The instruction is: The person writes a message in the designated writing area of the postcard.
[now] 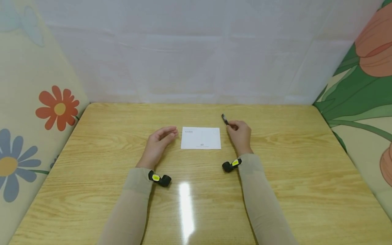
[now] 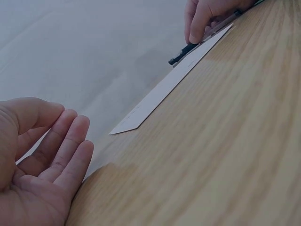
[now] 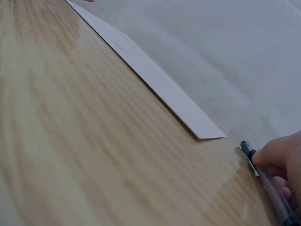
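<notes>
Two hands flank the white card [image 1: 200, 137] lying flat on the table [image 1: 275, 190], long axis left-right: left hand [image 1: 159, 141] relaxed open, empty; right hand [image 1: 240, 134] pinches a dark pen [image 1: 225, 119] beside its right edge.

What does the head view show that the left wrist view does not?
Only the head view shows the whole wooden table, the flowered side panels, both sleeved forearms and the black wrist cameras. Only the left wrist view shows the left hand close up, palm open and fingers relaxed, holding nothing. Both show the white rectangular card lying flat and the right hand pinching a dark pen just beyond the card's corner.
</notes>
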Available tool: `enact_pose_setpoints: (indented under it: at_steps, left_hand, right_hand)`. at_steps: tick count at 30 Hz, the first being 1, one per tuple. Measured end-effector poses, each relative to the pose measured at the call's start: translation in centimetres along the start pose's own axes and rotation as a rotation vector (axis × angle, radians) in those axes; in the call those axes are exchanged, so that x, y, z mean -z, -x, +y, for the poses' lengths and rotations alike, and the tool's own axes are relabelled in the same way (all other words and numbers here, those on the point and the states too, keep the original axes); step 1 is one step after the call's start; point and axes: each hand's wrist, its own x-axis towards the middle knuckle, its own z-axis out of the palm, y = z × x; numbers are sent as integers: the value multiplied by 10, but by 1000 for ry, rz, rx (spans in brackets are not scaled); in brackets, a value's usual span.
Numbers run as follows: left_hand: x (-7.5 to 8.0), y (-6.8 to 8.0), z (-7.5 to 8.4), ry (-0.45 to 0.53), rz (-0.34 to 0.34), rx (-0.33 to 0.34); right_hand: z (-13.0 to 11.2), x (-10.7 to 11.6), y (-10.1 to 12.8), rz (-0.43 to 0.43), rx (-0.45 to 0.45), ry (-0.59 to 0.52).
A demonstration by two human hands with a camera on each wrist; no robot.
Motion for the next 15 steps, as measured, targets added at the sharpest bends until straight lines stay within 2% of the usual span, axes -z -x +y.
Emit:
enact_pose_setpoints:
  at_steps: [8, 15]
  left_hand:
    - [-1, 1, 0, 2, 4, 7]
    - [-2, 1, 1, -20, 17, 49]
  right_hand:
    - [1, 0, 1, 13, -15, -23]
    - [3, -3, 3, 80, 2, -91]
